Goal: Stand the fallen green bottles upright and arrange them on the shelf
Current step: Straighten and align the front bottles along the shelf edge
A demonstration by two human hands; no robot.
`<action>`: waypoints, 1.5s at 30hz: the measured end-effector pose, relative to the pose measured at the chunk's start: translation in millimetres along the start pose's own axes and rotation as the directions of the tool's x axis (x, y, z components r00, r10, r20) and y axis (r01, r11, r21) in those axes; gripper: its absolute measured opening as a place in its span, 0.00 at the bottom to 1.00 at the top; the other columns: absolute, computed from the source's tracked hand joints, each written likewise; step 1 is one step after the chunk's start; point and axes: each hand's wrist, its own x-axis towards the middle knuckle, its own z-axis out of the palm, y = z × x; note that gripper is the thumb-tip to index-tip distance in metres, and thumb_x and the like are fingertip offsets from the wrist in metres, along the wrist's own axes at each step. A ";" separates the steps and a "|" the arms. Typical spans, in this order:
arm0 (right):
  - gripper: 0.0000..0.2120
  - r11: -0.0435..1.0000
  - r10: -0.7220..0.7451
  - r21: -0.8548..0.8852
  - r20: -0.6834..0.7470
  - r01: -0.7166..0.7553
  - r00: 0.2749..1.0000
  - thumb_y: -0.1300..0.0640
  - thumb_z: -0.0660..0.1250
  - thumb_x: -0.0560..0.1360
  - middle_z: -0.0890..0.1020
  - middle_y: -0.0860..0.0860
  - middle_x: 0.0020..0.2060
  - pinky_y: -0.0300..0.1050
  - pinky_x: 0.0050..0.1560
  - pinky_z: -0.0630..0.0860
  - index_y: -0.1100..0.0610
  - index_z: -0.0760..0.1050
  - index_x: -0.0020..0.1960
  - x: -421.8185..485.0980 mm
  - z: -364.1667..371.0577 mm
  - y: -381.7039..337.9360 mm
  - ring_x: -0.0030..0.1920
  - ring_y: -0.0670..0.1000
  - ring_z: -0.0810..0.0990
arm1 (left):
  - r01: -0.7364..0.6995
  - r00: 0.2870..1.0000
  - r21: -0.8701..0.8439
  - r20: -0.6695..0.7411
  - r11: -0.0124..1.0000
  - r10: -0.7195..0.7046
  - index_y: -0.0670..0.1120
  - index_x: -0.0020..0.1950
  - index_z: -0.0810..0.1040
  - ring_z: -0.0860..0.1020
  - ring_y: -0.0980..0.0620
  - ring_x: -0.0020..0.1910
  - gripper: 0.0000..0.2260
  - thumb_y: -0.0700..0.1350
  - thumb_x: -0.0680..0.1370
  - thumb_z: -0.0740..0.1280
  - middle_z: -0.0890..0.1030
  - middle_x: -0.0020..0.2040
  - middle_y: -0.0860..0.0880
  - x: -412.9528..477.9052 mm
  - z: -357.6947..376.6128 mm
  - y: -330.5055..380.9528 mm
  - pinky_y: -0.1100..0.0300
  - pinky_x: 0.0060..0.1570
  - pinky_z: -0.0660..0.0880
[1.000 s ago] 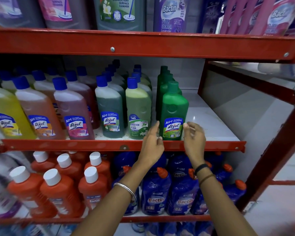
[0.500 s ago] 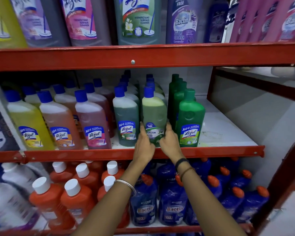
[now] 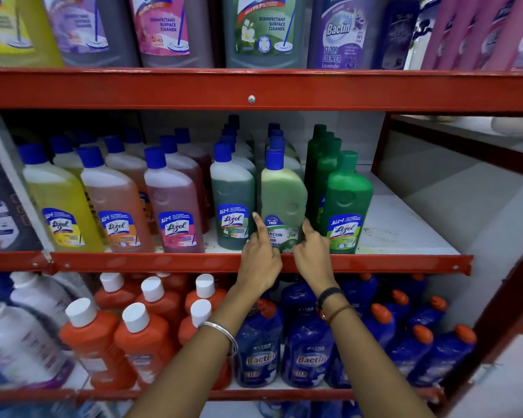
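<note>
A row of solid green Lizol bottles (image 3: 347, 203) stands upright in a line running to the back of the middle shelf (image 3: 375, 262). Just left of it stands a pale green Bactin bottle (image 3: 283, 191) with a blue cap. My left hand (image 3: 260, 260) presses its left side with the index finger raised. My right hand (image 3: 313, 254) presses its right side, next to the front green Lizol bottle. Together the two hands hold the pale bottle near its label. No fallen bottle is visible.
A dark green Lizol bottle (image 3: 231, 194) and pink, orange and yellow ones stand further left. Bare white shelf board (image 3: 405, 224) lies right of the green row. A red beam (image 3: 254, 89) runs overhead. Orange bottles (image 3: 145, 336) and blue Bactin bottles (image 3: 308, 351) fill the shelf below.
Both hands have moved left, from either side of the front green Lizol bottle to the sides of the pale green Bactin bottle. The view has shifted closer.
</note>
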 end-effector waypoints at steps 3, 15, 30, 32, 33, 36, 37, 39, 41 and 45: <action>0.30 1.000 0.017 0.014 0.013 -0.017 1.000 0.74 0.54 0.67 0.81 0.65 0.42 0.48 0.38 0.72 0.65 0.64 0.70 0.7 0.6 1.5 0.37 0.58 0.76 | 0.005 1.000 -0.017 0.028 1.000 -0.005 0.42 0.74 0.34 0.72 0.38 0.58 0.35 0.37 0.76 0.55 0.68 0.67 0.35 -1.5 -2.4 2.4 0.45 0.60 0.71; 0.24 0.991 0.131 -0.009 -0.028 -0.132 0.991 0.69 0.54 0.74 0.80 0.66 0.51 0.42 0.41 0.68 0.67 0.62 0.70 -1.3 11.0 -5.0 0.50 0.62 0.79 | -0.054 0.987 -0.026 0.152 0.998 0.057 0.42 0.74 0.36 0.68 0.39 0.63 0.35 0.36 0.75 0.56 0.66 0.67 0.35 -13.0 -13.1 -4.4 0.47 0.64 0.68; 0.35 0.997 0.051 0.049 0.137 -0.058 0.989 0.71 0.59 0.71 0.69 0.64 0.68 0.48 0.68 0.66 0.67 0.50 0.74 -1.1 85.7 -68.1 0.69 0.61 0.68 | 0.110 0.993 -0.210 0.055 0.972 -0.101 0.42 0.74 0.35 0.59 0.38 0.73 0.40 0.34 0.73 0.61 0.57 0.74 0.35 26.2 -59.2 -61.2 0.45 0.72 0.60; 0.37 0.997 0.082 -0.005 0.138 -0.082 0.987 0.72 0.60 0.70 0.69 0.66 0.67 0.49 0.66 0.67 0.67 0.46 0.74 3.0 87.1 -70.6 0.67 0.61 0.69 | 0.104 0.992 -0.191 0.085 0.976 -0.089 0.43 0.73 0.33 0.59 0.38 0.73 0.40 0.35 0.74 0.61 0.56 0.75 0.35 24.4 -63.2 -62.0 0.45 0.72 0.60; 0.37 0.996 0.086 -0.022 0.136 -0.084 0.987 0.72 0.60 0.70 0.70 0.66 0.67 0.49 0.65 0.68 0.67 0.45 0.74 2.4 86.9 -71.9 0.67 0.61 0.70 | 0.110 0.990 -0.192 0.106 0.975 -0.091 0.44 0.73 0.32 0.59 0.38 0.73 0.40 0.35 0.75 0.61 0.56 0.75 0.35 23.2 -65.7 -61.7 0.47 0.72 0.60; 0.37 0.996 0.085 -0.047 0.166 -0.078 0.982 0.72 0.58 0.71 0.69 0.65 0.67 0.49 0.64 0.69 0.67 0.44 0.74 -1.1 85.2 -71.6 0.66 0.61 0.70 | 0.117 0.984 -0.183 0.155 0.976 -0.089 0.45 0.73 0.31 0.60 0.39 0.72 0.40 0.35 0.76 0.60 0.54 0.75 0.36 15.3 -74.3 -58.8 0.51 0.69 0.61; 0.37 0.996 0.085 -0.050 0.179 -0.078 0.980 0.72 0.58 0.71 0.69 0.65 0.68 0.49 0.64 0.69 0.67 0.43 0.75 -2.6 83.9 -71.6 0.66 0.61 0.70 | 0.112 0.983 -0.176 0.165 0.978 -0.083 0.44 0.73 0.31 0.60 0.39 0.72 0.40 0.34 0.76 0.60 0.54 0.75 0.36 12.9 -76.7 -58.1 0.52 0.69 0.61; 0.37 0.996 0.081 -0.052 0.205 -0.071 0.975 0.72 0.58 0.72 0.68 0.64 0.68 0.47 0.63 0.69 0.67 0.42 0.75 -7.2 79.5 -72.0 0.67 0.60 0.70 | 0.112 0.980 -0.163 0.181 0.980 -0.082 0.44 0.73 0.31 0.61 0.39 0.72 0.39 0.34 0.76 0.59 0.54 0.75 0.36 7.7 -79.9 -57.4 0.52 0.69 0.61; 0.36 0.997 0.073 -0.050 0.225 -0.063 0.972 0.72 0.57 0.72 0.70 0.64 0.67 0.47 0.61 0.71 0.67 0.42 0.75 -12.1 74.6 -71.6 0.65 0.60 0.72 | 0.134 0.977 -0.156 0.188 0.979 -0.103 0.46 0.73 0.31 0.63 0.40 0.71 0.40 0.34 0.76 0.59 0.55 0.74 0.37 1.6 -81.6 -56.0 0.51 0.68 0.63; 0.33 0.997 0.068 -0.062 0.234 -0.055 0.970 0.70 0.55 0.75 0.72 0.64 0.66 0.48 0.60 0.72 0.66 0.44 0.75 -16.8 68.9 -70.3 0.63 0.60 0.74 | 0.168 0.973 -0.139 0.185 0.976 -0.141 0.47 0.72 0.29 0.64 0.40 0.69 0.40 0.32 0.75 0.58 0.56 0.73 0.37 -9.7 -82.7 -49.8 0.51 0.67 0.64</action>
